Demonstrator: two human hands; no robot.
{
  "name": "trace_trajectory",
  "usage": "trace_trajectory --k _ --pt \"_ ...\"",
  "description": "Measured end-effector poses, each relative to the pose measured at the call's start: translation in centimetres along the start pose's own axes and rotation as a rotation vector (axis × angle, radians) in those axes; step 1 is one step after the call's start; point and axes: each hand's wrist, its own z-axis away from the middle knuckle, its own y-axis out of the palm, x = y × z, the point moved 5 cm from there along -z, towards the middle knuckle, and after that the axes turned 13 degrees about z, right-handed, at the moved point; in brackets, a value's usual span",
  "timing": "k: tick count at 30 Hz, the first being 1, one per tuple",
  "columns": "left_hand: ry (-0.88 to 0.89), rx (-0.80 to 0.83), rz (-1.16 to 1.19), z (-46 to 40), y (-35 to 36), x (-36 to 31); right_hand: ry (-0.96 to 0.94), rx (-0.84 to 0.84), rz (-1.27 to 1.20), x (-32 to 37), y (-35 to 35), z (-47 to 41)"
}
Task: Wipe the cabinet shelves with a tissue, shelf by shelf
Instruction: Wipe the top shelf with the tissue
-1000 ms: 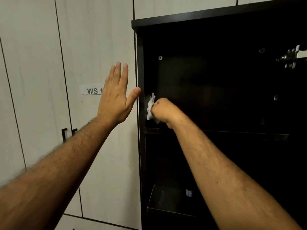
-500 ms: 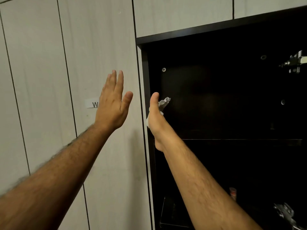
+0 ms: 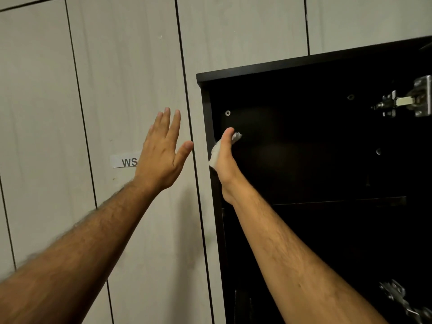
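At the far left, pale wood-grain cabinet doors [image 3: 42, 127] run floor to top, split by thin dark seams. A white paper label [image 3: 125, 160] is stuck to one door; its black letters read "WS", and whatever follows is hidden behind the left hand [image 3: 162, 153]. That hand is raised flat in front of the door, fingers straight and close together, thumb spread toward the seam, holding nothing; whether the palm touches the door cannot be told. Just right of it stands the open dark cabinet [image 3: 257, 73], its interior almost black. The right hand [image 3: 225, 160] reaches in along the cabinet's left inner wall [image 3: 211, 118], thumb pointing up, with the white tissue [image 3: 216, 152] pressed between hand and wall; a crumpled tip shows past the thumb. The fingers are out of sight behind the hand, so their grip cannot be told. A screw head [image 3: 227, 112] sits above the thumb. Below the hand a dark shelf [image 3: 339, 202] crosses the cabinet; its contents cannot be made out. Two metal hinges show at the right edge, one high [image 3: 406, 99], one low [image 3: 397, 298].
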Motion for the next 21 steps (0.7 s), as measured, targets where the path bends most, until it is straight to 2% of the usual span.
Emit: trace_trajectory --k 6,10,13,17,21 --pt "0.072 0.017 0.002 -0.6 -0.7 -1.5 -0.226 -0.054 0.028 3.6 -0.9 -1.0" --pt "0.103 0.035 -0.01 -0.3 -0.6 -1.8 -0.151 -0.068 0.072 1.0 -0.6 -1.0" --pt "0.099 0.053 -0.007 0.0 -0.3 -1.9 -0.104 -0.077 0.054 2.3 -1.3 -2.4" --pt "0.088 0.049 0.025 -0.2 -0.3 -2.2 -0.211 -0.08 0.059 6.0 -1.7 -3.7" --pt "0.102 0.038 0.048 0.2 -0.3 -2.4 -0.295 -0.062 0.092 4.6 -1.4 -2.7"
